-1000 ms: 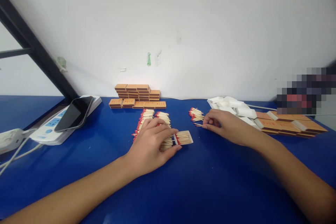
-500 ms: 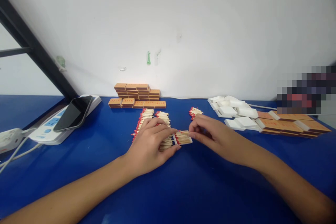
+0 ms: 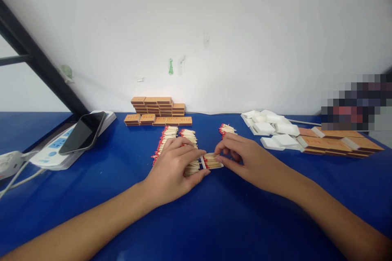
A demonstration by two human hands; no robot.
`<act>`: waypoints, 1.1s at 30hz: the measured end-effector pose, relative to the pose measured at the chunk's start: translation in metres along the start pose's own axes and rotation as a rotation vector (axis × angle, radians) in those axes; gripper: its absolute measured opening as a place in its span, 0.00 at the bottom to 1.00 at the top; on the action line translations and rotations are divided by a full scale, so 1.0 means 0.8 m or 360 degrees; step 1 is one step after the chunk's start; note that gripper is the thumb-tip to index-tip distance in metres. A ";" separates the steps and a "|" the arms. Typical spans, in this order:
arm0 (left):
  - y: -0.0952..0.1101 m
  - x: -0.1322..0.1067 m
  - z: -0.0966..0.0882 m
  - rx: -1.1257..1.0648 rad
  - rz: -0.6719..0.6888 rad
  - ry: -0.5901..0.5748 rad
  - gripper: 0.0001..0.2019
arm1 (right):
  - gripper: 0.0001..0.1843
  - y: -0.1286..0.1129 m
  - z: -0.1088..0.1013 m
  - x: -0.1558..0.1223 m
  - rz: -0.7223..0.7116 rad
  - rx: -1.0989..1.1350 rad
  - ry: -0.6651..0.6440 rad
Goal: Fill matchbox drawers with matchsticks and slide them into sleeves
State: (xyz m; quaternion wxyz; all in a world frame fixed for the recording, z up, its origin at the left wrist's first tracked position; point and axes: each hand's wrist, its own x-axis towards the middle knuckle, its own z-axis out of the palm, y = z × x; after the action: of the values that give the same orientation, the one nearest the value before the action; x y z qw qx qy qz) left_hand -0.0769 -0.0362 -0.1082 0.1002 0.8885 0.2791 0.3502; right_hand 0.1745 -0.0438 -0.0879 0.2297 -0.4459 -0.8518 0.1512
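Observation:
A small white matchbox tray (image 3: 211, 161) filled with red-tipped matches lies on the blue table (image 3: 196, 212). My left hand (image 3: 176, 169) rests over a pile of loose matches (image 3: 171, 136), its thumb and fingertips closed against the tray's left end. My right hand (image 3: 245, 157) pinches the tray's right end with thumb and forefinger. A smaller bunch of matches (image 3: 226, 129) lies just behind my right hand.
Orange matchboxes (image 3: 157, 111) are stacked against the white wall. White empty trays (image 3: 271, 128) and flat orange sleeves (image 3: 337, 142) lie at the right. A dark phone (image 3: 82, 132) rests on a white power strip (image 3: 52, 151) at the left.
My right hand came left from the small bunch of matches to the filled tray and closed on its right end. My left hand stayed in place.

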 end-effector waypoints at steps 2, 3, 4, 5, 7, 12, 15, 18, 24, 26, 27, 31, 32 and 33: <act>0.000 0.000 0.000 0.0007 0.0005 0.0007 0.18 | 0.06 0.001 -0.001 0.001 0.0019 0.0021 0.0028; -0.001 0.000 0.000 0.0013 0.0005 0.0013 0.18 | 0.06 0.003 -0.002 0.002 0.0037 0.0020 0.0056; -0.001 0.000 0.000 0.0019 0.0005 0.0018 0.18 | 0.06 0.007 -0.004 0.003 0.0059 0.0005 0.0102; -0.001 0.000 0.000 0.0023 0.0006 0.0020 0.18 | 0.07 0.012 -0.006 0.004 0.0086 -0.0028 0.0167; -0.002 -0.001 0.000 0.0024 0.0007 0.0019 0.18 | 0.08 0.028 -0.011 0.005 0.0155 -0.0140 0.0310; 0.000 -0.001 -0.001 0.0013 0.0005 0.0026 0.18 | 0.09 0.070 -0.021 0.008 0.0286 -0.0373 0.0320; 0.001 -0.001 -0.002 0.0008 0.0015 0.0041 0.20 | 0.10 0.080 -0.020 0.009 0.0265 -0.0386 0.0212; 0.000 -0.001 -0.002 0.0007 0.0025 0.0040 0.20 | 0.10 0.083 -0.016 0.009 0.0247 -0.0379 0.0151; 0.000 -0.001 -0.001 0.0013 0.0025 0.0035 0.20 | 0.09 0.085 -0.012 0.008 0.0208 -0.0355 0.0156; 0.000 -0.001 -0.001 0.0002 0.0030 0.0027 0.20 | 0.10 0.086 -0.012 0.008 0.0197 -0.0355 0.0154; 0.000 -0.001 -0.001 -0.0003 0.0031 0.0026 0.20 | 0.10 0.086 -0.011 0.008 0.0195 -0.0354 0.0152; 0.001 -0.001 0.000 -0.0003 0.0028 0.0032 0.20 | 0.09 0.088 -0.010 0.008 0.0179 -0.0352 0.0140; 0.001 -0.001 -0.001 -0.0003 0.0027 0.0031 0.20 | 0.09 0.088 -0.009 0.008 0.0178 -0.0352 0.0135; 0.001 -0.001 -0.001 -0.0005 0.0024 0.0025 0.20 | 0.09 0.089 -0.009 0.008 0.0178 -0.0351 0.0130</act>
State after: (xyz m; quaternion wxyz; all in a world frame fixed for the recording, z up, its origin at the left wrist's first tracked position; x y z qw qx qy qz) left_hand -0.0774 -0.0369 -0.1079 0.0966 0.8876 0.2727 0.3584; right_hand 0.2241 0.0015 -0.1127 0.2050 -0.5210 -0.8270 0.0511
